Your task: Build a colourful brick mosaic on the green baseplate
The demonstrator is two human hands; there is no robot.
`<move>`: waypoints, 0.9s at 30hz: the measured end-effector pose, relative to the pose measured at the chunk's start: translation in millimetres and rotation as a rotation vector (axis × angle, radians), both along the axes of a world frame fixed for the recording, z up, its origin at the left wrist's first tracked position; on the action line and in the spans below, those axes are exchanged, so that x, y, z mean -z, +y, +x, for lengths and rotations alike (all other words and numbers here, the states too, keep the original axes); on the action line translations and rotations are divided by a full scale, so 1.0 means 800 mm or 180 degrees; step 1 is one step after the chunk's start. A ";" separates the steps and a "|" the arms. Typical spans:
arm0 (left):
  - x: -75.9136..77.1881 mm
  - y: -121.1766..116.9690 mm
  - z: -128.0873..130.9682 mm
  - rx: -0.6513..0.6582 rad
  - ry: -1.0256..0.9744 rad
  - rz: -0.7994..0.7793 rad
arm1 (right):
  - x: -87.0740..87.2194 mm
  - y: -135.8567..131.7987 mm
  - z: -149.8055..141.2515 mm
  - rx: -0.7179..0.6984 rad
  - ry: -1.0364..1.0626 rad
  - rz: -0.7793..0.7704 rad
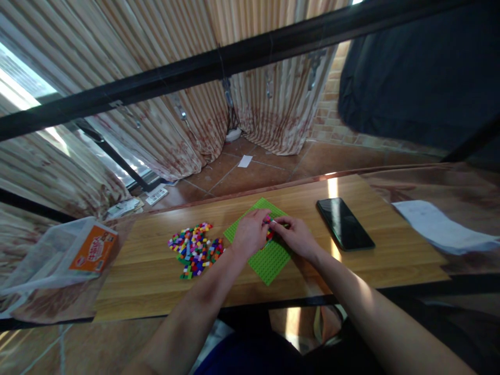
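Note:
A green studded baseplate point(269, 263) lies at a slant on the wooden table. Over its upper part, both hands meet at a small cluster of colourful toy building bricks point(269, 233), with red and pink showing. My left hand point(252, 229) is curled with its fingertips on the cluster's left side, partly covering it. From the right, my right hand point(296, 235) pinches at the same bricks with thumb and fingers. Which single brick each hand grips is too small to make out. A loose pile of multicoloured toy bricks point(197, 250) is spread left of the plate.
A black smartphone point(345, 224) lies on the wooden table point(148, 271) to the right. White paper point(445, 226) rests beyond the table's right end. A translucent plastic bin point(42, 255) with an orange label stands at the left. A dark metal bar point(219, 62) crosses the view above.

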State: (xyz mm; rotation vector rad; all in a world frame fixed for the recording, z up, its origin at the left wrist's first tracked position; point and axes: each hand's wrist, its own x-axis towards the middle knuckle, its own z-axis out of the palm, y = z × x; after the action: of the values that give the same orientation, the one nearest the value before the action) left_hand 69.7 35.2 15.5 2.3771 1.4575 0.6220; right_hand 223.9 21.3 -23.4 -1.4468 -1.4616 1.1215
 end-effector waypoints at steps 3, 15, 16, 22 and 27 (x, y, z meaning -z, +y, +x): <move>0.000 0.001 0.000 0.0037 -0.0032 -0.0022 | -0.001 0.005 -0.003 0.0056 -0.0091 -0.0069; 0.002 0.004 -0.002 0.0059 -0.0155 -0.0121 | 0.005 0.014 -0.004 0.0159 -0.0130 -0.0315; 0.003 0.004 -0.002 0.0061 -0.0158 -0.0123 | 0.005 0.015 -0.004 0.0171 -0.0143 -0.0333; 0.005 0.005 -0.003 0.0073 -0.0236 -0.0144 | 0.000 0.019 -0.002 0.0127 -0.0292 -0.0383; 0.007 0.006 -0.004 0.0100 -0.0267 -0.0180 | -0.007 0.018 -0.002 0.0102 -0.0354 -0.0257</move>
State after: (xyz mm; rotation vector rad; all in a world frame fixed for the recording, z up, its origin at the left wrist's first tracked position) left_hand 66.7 39.7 9.8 2.2977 1.3817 0.6557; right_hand 222.0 35.3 -18.0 -1.6058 -1.4783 1.1070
